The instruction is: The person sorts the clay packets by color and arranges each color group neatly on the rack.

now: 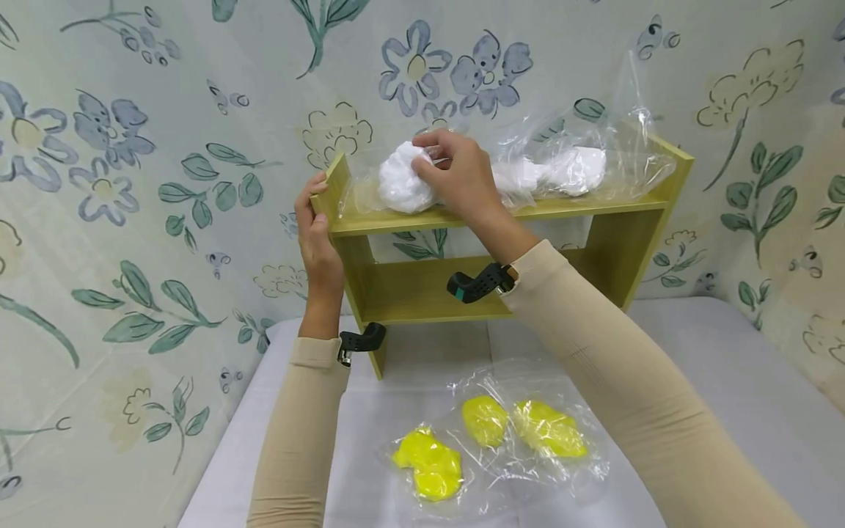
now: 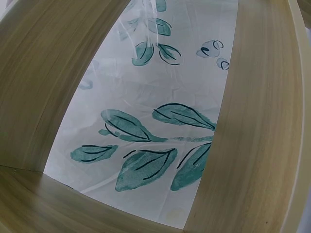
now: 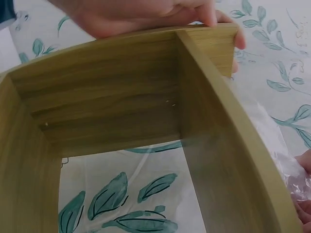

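Atop the yellow-green wooden shelf unit [image 1: 502, 213], toward its left end: crumpled white lump in clear plastic bag [image 1: 403, 180], pinched by curled right hand [image 1: 458, 172] from the front. Left hand [image 1: 317, 235] wrapped round the unit's left end panel, just beside.
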`<state>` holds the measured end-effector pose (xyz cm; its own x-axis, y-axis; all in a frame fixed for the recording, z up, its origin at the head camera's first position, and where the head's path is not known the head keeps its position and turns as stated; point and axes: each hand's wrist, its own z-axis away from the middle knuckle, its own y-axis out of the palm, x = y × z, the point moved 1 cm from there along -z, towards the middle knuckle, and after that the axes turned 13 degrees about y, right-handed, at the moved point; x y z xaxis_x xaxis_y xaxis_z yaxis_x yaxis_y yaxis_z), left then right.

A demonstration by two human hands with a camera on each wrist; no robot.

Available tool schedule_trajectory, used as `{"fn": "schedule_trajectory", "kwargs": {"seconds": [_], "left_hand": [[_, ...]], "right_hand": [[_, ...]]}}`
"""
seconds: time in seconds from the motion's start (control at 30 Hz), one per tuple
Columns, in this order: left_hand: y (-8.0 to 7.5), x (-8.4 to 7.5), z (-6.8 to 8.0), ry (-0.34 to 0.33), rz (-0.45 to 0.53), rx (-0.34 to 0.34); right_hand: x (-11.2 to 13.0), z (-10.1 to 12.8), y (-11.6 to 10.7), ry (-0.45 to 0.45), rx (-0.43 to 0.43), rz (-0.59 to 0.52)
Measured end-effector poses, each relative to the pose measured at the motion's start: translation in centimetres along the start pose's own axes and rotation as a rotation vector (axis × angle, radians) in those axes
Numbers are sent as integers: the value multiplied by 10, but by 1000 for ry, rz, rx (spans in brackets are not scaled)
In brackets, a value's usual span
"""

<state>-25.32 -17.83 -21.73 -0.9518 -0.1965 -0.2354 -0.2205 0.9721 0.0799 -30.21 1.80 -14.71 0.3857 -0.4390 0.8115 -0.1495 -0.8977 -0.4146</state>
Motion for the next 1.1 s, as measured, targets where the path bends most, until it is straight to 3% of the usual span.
{"fn": "schedule_trajectory", "kwargs": {"seconds": [0.47,0.87,1.1], "left_hand": [[0,0,0,2,6,-12],[4,0,1,10,7,-19],[3,-1,0,-4,-14,-20]], "right_hand": [[0,2,9,39,-11,141],[-1,4,9,-3,-19,159],[1,4,15,-91,-20,270]]}}
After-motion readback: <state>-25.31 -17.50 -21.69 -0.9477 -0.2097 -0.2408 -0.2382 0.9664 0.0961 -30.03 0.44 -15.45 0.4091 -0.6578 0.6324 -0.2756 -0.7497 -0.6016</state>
